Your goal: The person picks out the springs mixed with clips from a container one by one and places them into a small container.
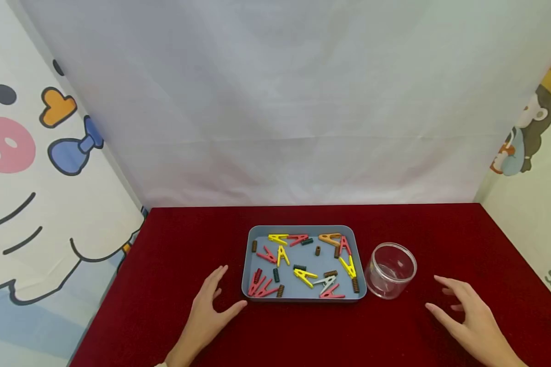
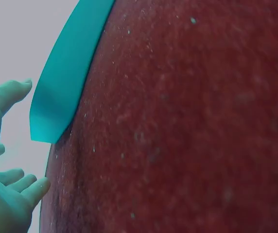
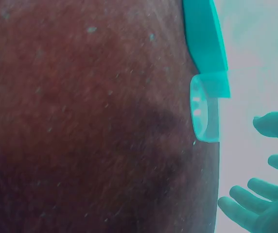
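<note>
A shallow blue-grey tray (image 1: 298, 262) lies in the middle of the red-covered table. Scattered in it are small plastic clips in red, yellow, white and orange, among them a yellow clip (image 1: 305, 277), plus several short coil springs in brown, dark green and red. Just right of the tray stands a clear round jar (image 1: 390, 270) without a lid. My left hand (image 1: 206, 308) is beside the tray's left end, fingers spread and holding nothing. To the right of the jar is my right hand (image 1: 469, 318), its fingers relaxed and apart from it.
Red cloth (image 1: 188, 239) covers the table. A white curtain (image 1: 303, 102) hangs behind its far edge, and printed cloth panels (image 1: 50, 214) flank both sides.
</note>
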Motion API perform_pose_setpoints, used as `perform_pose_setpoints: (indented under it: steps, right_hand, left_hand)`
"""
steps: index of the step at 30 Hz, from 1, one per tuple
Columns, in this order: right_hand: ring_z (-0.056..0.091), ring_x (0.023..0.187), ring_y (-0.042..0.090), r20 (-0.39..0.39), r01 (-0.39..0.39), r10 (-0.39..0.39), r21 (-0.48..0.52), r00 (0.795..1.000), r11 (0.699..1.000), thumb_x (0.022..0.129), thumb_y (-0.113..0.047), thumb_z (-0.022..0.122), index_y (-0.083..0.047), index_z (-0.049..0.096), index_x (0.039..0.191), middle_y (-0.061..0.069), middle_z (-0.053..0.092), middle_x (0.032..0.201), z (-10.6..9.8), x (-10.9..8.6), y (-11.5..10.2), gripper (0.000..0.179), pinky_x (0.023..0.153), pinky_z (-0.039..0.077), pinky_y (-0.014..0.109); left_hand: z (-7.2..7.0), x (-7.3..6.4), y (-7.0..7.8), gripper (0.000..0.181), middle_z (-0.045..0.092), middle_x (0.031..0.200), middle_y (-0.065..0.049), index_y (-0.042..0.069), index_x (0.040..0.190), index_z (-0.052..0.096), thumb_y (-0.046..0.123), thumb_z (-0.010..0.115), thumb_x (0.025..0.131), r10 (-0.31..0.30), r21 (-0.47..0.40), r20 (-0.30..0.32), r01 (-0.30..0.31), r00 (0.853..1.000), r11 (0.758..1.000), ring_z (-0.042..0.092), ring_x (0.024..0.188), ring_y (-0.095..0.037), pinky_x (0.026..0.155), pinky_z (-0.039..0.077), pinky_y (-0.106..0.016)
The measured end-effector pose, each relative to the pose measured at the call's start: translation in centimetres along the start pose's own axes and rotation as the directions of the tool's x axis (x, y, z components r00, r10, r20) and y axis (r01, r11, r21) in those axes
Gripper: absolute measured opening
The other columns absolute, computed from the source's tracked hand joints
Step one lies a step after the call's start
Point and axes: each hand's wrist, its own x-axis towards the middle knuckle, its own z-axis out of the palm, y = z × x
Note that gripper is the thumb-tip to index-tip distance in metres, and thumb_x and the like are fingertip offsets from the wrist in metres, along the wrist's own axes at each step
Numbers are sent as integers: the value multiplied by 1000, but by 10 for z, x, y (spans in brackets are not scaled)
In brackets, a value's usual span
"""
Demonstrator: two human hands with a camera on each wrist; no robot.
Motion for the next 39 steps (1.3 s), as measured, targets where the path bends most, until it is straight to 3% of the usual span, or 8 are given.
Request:
perform_pose_setpoints:
  steps: [5, 9, 12, 16, 24, 32, 39]
  right_hand:
    - [43, 90, 1, -27, 4, -3, 32, 1000, 999, 73, -27, 72, -17, 48, 123, 2, 49, 111, -2, 1, -9, 57, 64, 41, 7]
    - [41, 90, -5, -39, 7, -5, 55, 999, 998, 73, -25, 72, -19, 48, 122, -2, 48, 111, -4, 2, -16, 55, 65, 39, 5]
    - [42, 90, -5, -58, 30, -26, 72, 998, 997, 72, -21, 73, -19, 49, 121, -6, 47, 111, -5, 3, -21, 55, 66, 40, 5]
    - [45, 91, -1, -100, 74, -64, 101, 993, 992, 69, -13, 75, -17, 51, 120, -8, 47, 109, -6, 4, -27, 56, 67, 40, 5]
    - [45, 90, -3, -118, 109, -94, 130, 988, 985, 67, -8, 76, -18, 53, 117, -7, 49, 106, -9, 6, -43, 56, 68, 41, 6]
    - [46, 91, 2, -128, 151, -129, 186, 983, 971, 66, -3, 76, -13, 56, 114, -4, 51, 105, -8, 9, -52, 53, 70, 42, 8]
    - [47, 92, 4, -111, 158, -137, 204, 984, 966, 66, -3, 76, -13, 56, 112, -2, 52, 106, -6, 12, -61, 51, 70, 43, 9]
  left_hand:
    - [1, 0, 6, 80, 34, 135, 1, 31, 134, 31, 42, 73, 67, -13, -69, -2, 12, 1000, 998, 36, 120, -16, 86, 43, -34]
    - [-1, -1, 22, 76, 38, 133, -1, 26, 132, 36, 32, 75, 68, -56, -183, 1, 55, 998, 981, 40, 118, -23, 85, 43, -38]
    - [-4, -2, 35, 73, 38, 133, -6, 20, 131, 38, 25, 76, 68, -83, -249, 19, 85, 996, 965, 39, 119, -27, 86, 42, -40]
    - [-3, -1, 41, 72, 38, 133, -8, 20, 131, 38, 23, 76, 69, -100, -280, 45, 108, 994, 954, 39, 119, -28, 86, 42, -40]
    - [4, 2, 41, 70, 39, 132, -10, 16, 131, 39, 20, 75, 70, -112, -313, 72, 129, 991, 941, 39, 119, -29, 86, 42, -40]
    - [10, 5, 43, 72, 40, 131, -7, 13, 132, 39, 23, 75, 70, -109, -311, 85, 130, 990, 942, 41, 118, -25, 86, 42, -42]
    - [24, 11, 22, 72, 43, 129, 0, 20, 131, 41, 29, 76, 68, -88, -272, 48, 98, 995, 957, 43, 115, -16, 84, 44, -38]
